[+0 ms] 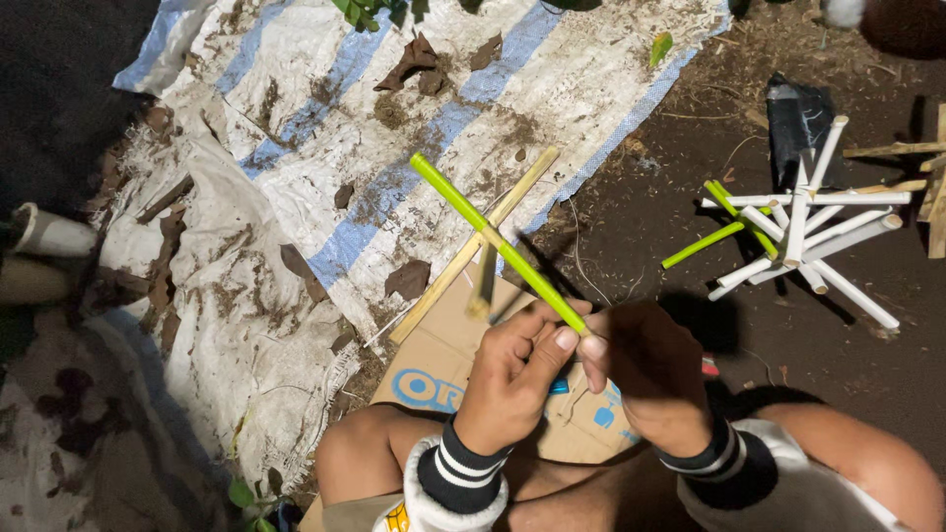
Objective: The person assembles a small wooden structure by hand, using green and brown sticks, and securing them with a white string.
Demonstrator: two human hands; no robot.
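Head view, night, ground-level work area. The person sits on the ground with bare knees either side of a flattened cardboard sheet.

Left hand: closed, thumb and fingers pinched on the lower end of a green straw. Right hand: closed alongside, fingertips meeting the same end of the straw, touching the left thumb. Both wrists carry dark cuffs with white stripes.

The green straw rises up and to the left from the hands, held in the air above the cardboard. Two thin bamboo sticks cross it near its middle; one long stick runs diagonally the other way, its lower end reaching the cardboard's left edge, a shorter piece hangs downward from the crossing. Whether the sticks are tied or merely laid against the straw cannot be told.

Beyond the cardboard, a soiled white woven sack with blue stripes lies spread on the ground, strewn with soil and dry leaves.

Well apart to the right, on bare soil, a loose pile of white straws with some green ones among them. A black plastic bag lies just behind the pile.
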